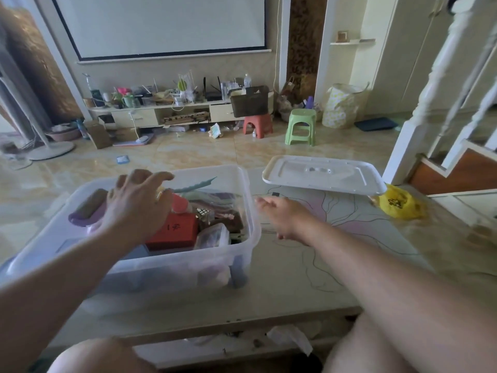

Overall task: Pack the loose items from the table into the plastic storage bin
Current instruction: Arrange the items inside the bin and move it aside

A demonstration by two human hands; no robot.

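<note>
We see the clear storage bin (242, 200) on the tabletop (309, 286), packed with items, our left hand (137, 208) spread open above it, our right hand (285, 214) empty with relaxed fingers beside it.

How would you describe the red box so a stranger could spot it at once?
Start at the clear plastic bin on the table's left side. Inside, just beyond the left hand, lies the red box. It is the only bright red, flat-sided block there.
</note>
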